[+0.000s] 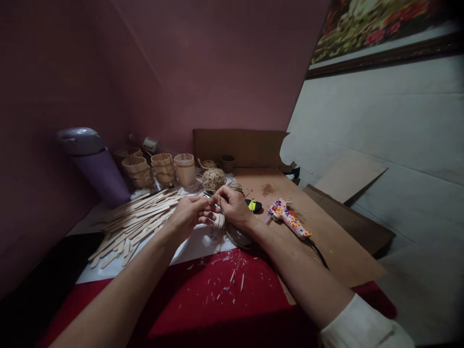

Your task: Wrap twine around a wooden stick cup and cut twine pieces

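My left hand (194,212) and my right hand (234,207) meet over the middle of the table. Both have thumb and fingers pinched together at one small spot, and what lies between them is too small to make out. Just behind them sits a ball of twine (213,180), with a smaller ball of twine (235,187) partly hidden by my right hand. To the left spreads a pile of flat wooden craft sticks (139,224). A black and yellow object (253,206) lies right of my right hand. Farther right rests a flower-patterned glue gun (290,218) with its cord.
A purple flask (96,166) and several light wood-coloured cups (185,169) stand along the back left. A cardboard sheet (326,246) covers the table's right side; another stands upright behind (250,147). Shavings (232,275) dot the red cloth (203,309) in front.
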The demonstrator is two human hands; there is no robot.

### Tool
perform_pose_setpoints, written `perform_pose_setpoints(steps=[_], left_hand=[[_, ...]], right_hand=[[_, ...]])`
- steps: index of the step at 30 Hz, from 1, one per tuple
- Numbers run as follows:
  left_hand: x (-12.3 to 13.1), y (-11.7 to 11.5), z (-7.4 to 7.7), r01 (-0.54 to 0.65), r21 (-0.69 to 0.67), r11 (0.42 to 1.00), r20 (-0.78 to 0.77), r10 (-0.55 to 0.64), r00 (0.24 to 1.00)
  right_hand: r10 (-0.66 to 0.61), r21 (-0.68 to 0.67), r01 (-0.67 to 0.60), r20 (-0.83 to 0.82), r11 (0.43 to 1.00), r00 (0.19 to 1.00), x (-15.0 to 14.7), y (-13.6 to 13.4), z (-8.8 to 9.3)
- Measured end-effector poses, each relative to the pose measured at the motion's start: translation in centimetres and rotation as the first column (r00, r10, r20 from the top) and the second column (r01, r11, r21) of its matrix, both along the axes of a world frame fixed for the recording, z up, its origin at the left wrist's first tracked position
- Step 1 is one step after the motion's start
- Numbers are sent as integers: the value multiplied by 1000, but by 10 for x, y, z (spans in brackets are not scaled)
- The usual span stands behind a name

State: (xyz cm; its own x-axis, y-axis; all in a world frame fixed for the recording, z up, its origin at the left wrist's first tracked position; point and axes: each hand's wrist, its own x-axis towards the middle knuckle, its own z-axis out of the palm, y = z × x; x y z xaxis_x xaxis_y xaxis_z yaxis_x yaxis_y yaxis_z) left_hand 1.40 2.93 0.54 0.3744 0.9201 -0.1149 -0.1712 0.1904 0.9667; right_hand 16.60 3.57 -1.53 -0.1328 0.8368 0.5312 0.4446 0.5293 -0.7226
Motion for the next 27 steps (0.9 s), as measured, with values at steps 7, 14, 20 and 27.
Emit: perform_pose_setpoints(steps=[7, 14, 20, 27], left_hand=[[1, 3, -4, -46, 7, 999, -13, 46, 999], [1, 2, -7, -35, 10, 999, -15, 35, 999], [0, 3, -9, -12, 18, 1000, 20, 11, 1000], [0, 3, -7, -81, 47, 996, -48, 83, 995]], right_hand=[[19, -14, -19, -27, 1000, 999, -1, -1, 1], [21, -35, -22, -26, 999, 999, 2, 2, -1], [14, -30, -15, -35, 999, 999, 3, 3, -3], [153, -94, -161, -90, 982, 984, 12, 13, -4]])
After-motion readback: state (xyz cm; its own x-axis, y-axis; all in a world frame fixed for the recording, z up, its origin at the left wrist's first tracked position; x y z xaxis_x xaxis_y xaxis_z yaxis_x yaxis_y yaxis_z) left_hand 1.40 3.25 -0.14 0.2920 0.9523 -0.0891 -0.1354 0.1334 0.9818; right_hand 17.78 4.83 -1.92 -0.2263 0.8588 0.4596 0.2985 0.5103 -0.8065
